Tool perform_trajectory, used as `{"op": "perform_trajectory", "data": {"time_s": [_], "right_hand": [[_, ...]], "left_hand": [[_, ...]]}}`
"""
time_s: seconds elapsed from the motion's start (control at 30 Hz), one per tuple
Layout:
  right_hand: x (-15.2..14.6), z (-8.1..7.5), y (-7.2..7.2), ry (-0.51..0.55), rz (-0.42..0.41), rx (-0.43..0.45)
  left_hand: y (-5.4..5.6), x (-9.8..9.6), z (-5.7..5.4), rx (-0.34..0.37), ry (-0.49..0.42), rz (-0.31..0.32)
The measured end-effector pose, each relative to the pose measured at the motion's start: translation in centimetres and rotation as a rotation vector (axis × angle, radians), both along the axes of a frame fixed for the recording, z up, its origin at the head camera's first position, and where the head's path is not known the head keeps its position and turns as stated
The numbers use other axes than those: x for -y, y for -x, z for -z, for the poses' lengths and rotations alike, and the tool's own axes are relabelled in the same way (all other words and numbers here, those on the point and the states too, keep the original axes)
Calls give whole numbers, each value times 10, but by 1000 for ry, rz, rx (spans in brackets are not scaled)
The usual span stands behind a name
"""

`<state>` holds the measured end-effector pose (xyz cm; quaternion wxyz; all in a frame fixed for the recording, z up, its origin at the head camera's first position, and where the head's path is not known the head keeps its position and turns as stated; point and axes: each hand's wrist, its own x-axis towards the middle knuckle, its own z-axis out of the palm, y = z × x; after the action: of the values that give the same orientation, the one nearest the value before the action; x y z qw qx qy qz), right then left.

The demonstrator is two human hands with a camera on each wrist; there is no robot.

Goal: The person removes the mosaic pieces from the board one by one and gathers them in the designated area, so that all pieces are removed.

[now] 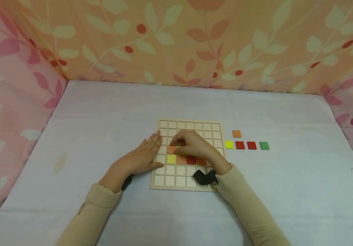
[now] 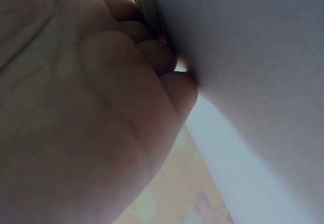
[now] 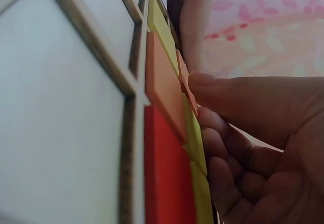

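Observation:
My right hand (image 1: 193, 143) reaches over the wooden grid board (image 1: 171, 180), thumb and fingers pinching a small orange square tile (image 1: 171, 149) at one of its cells. In the right wrist view the thumb lies against that orange tile (image 3: 185, 77), beside yellow tiles (image 3: 191, 128). A row nearer me holds a yellow tile (image 1: 171, 159), a light orange tile (image 1: 181, 159), a red tile (image 1: 191, 160) and an orange tile (image 1: 201, 161). Fairly straight fingers of my left hand (image 1: 141, 157) touch the board's left edge. My right hand hides part of the grid.
Right of the board lie an orange tile (image 1: 236, 134), a yellow tile (image 1: 229, 144), two red tiles (image 1: 240, 145) and a green tile (image 1: 264, 146). A white cloth (image 1: 109, 112) covers the table, with patterned curtains (image 1: 176, 41) behind and at both sides.

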<state>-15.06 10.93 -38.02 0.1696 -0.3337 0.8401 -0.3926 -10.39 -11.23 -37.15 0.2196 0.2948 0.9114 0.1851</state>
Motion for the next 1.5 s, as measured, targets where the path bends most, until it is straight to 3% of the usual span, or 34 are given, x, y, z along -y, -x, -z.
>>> {"op": "perform_trajectory", "data": {"time_s": [0.5,1.07,1.3,1.5], "right_hand": [[0,0,0,31,-21,-29],[1,1,1,85,6,-15],[0,-2,-1,74,43,9],[-9,-8,-3,107,115,85]], "left_hand": [[1,0,3,-3,6,1],[1,0,-2,10,-2,-3],[-1,0,0,17,-13,-8],[-1,0,3,4,-8,-11]]}}
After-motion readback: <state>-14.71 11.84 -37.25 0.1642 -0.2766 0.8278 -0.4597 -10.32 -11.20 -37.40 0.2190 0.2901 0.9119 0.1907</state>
